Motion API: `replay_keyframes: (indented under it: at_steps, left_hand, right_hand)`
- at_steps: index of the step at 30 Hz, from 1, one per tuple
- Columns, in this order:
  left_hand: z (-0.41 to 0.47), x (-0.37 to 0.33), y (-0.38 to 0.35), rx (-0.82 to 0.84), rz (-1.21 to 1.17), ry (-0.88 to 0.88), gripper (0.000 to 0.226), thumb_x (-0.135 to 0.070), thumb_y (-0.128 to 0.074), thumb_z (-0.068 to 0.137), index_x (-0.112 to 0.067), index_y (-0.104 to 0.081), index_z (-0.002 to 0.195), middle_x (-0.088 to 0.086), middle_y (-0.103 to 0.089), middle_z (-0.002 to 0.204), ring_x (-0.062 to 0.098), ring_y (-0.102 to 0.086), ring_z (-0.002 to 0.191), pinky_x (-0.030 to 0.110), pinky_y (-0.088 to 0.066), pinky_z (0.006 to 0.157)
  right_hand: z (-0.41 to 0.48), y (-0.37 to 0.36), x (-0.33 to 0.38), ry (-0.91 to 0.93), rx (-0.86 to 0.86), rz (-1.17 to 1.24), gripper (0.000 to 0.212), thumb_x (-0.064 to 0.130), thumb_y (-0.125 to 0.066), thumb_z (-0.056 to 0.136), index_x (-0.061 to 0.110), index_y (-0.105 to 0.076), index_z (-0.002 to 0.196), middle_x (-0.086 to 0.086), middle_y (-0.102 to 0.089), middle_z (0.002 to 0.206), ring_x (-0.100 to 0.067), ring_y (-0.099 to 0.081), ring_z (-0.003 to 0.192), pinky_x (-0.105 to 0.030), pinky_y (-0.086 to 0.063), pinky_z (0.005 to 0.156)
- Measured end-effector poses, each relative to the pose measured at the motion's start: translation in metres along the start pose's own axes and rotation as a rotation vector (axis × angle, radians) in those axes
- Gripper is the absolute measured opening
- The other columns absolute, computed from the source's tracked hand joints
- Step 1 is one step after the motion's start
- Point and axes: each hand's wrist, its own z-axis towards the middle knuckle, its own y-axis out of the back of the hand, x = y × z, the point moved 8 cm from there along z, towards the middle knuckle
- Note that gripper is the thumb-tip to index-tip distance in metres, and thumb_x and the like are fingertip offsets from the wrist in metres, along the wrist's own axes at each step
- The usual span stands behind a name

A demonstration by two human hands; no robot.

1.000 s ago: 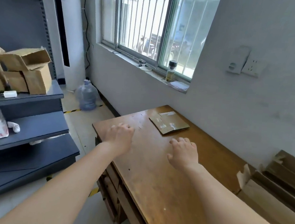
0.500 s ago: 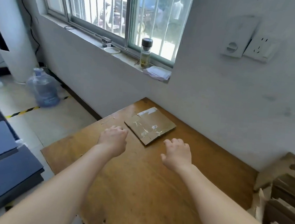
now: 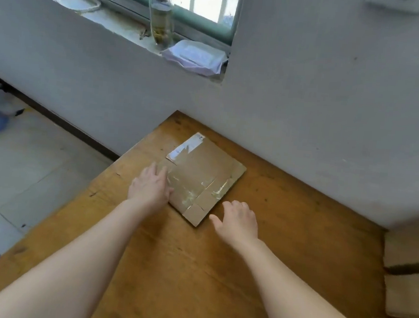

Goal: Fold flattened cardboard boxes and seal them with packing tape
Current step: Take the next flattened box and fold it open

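Both hands: left hand (image 3: 150,186) and right hand (image 3: 238,221) come in from the bottom edge of the frame on bare arms, over the table.
Table (image 3: 193,271): a scuffed brown wooden top that fills the lower middle; its far edge meets the wall.
Cardboard stack (image 3: 408,277): pale brown pieces piled at the right edge of the frame, beside the table.
Floor (image 3: 25,163): pale tiles at the left, below the table's edge.
Right fingers (image 3: 237,205): loosely bent and holding nothing, with the thumb out to the left, just beside the box's near corner. Whether they touch the wood cannot be told.
Left fingers (image 3: 160,173): straight and close together, lying flat on the box's left edge.
Flattened cardboard box (image 3: 202,173): flat on the table's far part, centre of the frame, turned cornerwise.
Clear tape (image 3: 216,188): glossy strips across the box's face.
Wall (image 3: 335,93): plain grey, across the upper frame.
Window sill (image 3: 119,21): upper left.
Glass bottle (image 3: 162,20): upright on the sill.
White packet (image 3: 194,57): just beside the bottle, to its right.
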Motion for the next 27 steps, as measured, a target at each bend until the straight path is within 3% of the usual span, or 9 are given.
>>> replay_keyframes:
  at_steps: [2,4,9,13,18,21,23,25,27]
  left_hand:
    - [0.016,0.007,-0.013,0.048,-0.088,0.046,0.066,-0.041,-0.044,0.099,-0.018,-0.013,0.153,0.012,-0.009,0.161,0.030,-0.013,0.147,0.047,-0.025,0.116]
    - [0.026,0.012,-0.022,0.055,-0.173,0.085,0.068,-0.040,-0.044,0.099,-0.016,-0.011,0.153,0.014,-0.015,0.159,0.031,-0.016,0.146,0.047,-0.025,0.114]
    - [0.027,0.031,-0.029,-0.006,-0.351,0.245,0.060,-0.042,-0.060,0.091,-0.012,-0.043,0.139,0.016,-0.043,0.135,0.033,-0.038,0.128,0.046,-0.036,0.106]
    - [-0.003,0.037,-0.044,0.006,-0.629,0.329,0.047,-0.030,-0.062,0.091,-0.009,-0.051,0.132,0.013,-0.051,0.132,0.032,-0.050,0.119,0.043,-0.043,0.100]
    - [-0.081,0.022,-0.056,-0.069,-0.986,0.419,0.035,-0.020,-0.057,0.095,-0.008,-0.049,0.127,0.010,-0.056,0.127,0.027,-0.053,0.113,0.044,-0.046,0.097]
    - [-0.144,0.003,-0.061,-0.142,-1.191,0.460,0.026,-0.012,-0.055,0.096,-0.006,-0.050,0.121,0.011,-0.059,0.120,0.022,-0.056,0.100,0.032,-0.048,0.080]
    - [-0.190,-0.014,-0.063,-0.190,-1.303,0.479,0.022,-0.009,-0.052,0.098,-0.006,-0.050,0.119,0.009,-0.061,0.112,0.015,-0.056,0.088,0.023,-0.044,0.065]
    - [-0.239,-0.032,-0.064,-0.245,-1.396,0.483,0.019,-0.008,-0.050,0.098,-0.007,-0.049,0.117,0.006,-0.060,0.104,0.008,-0.055,0.079,0.020,-0.041,0.061]
    - [-0.273,-0.040,-0.069,-0.279,-1.467,0.497,0.019,-0.006,-0.051,0.098,-0.006,-0.051,0.117,0.007,-0.062,0.104,0.008,-0.056,0.078,0.021,-0.043,0.063]
  right_hand:
    - [0.008,-0.011,0.000,-0.047,0.027,0.062,0.050,0.052,-0.046,0.096,0.014,-0.053,0.128,-0.005,-0.056,0.124,-0.024,-0.046,0.120,-0.037,-0.040,0.100]
    - [0.014,-0.020,-0.001,-0.094,0.049,0.145,0.053,0.052,-0.047,0.096,0.013,-0.051,0.131,-0.006,-0.053,0.129,-0.025,-0.043,0.124,-0.038,-0.041,0.102]
    - [0.016,-0.030,-0.013,-0.304,0.054,0.560,0.063,0.045,-0.055,0.094,0.013,-0.036,0.145,-0.006,-0.044,0.145,-0.026,-0.039,0.135,-0.041,-0.037,0.109]
    - [-0.005,-0.031,-0.030,-0.379,-0.007,0.792,0.042,0.032,-0.058,0.095,0.018,-0.044,0.132,-0.002,-0.054,0.131,-0.022,-0.053,0.117,-0.040,-0.048,0.097]
    - [-0.055,-0.034,-0.046,-0.316,-0.061,0.970,0.018,0.029,-0.060,0.092,0.025,-0.054,0.109,0.002,-0.059,0.116,-0.017,-0.057,0.104,-0.042,-0.051,0.094]
    - [-0.098,-0.033,-0.058,-0.239,-0.066,1.053,0.023,0.039,-0.060,0.090,0.026,-0.062,0.110,0.003,-0.061,0.115,-0.016,-0.058,0.105,-0.042,-0.051,0.096]
    - [-0.132,-0.030,-0.069,-0.192,-0.063,1.025,0.038,0.043,-0.060,0.091,0.020,-0.061,0.121,0.002,-0.058,0.122,-0.016,-0.055,0.112,-0.039,-0.048,0.100]
    - [-0.169,-0.022,-0.083,-0.131,-0.113,0.936,0.052,0.046,-0.060,0.090,0.014,-0.057,0.131,0.001,-0.050,0.136,-0.017,-0.046,0.126,-0.040,-0.041,0.109]
    - [-0.200,-0.010,-0.092,-0.055,-0.164,0.884,0.050,0.043,-0.061,0.091,0.015,-0.059,0.132,0.006,-0.040,0.146,-0.014,-0.034,0.137,-0.035,-0.030,0.115]
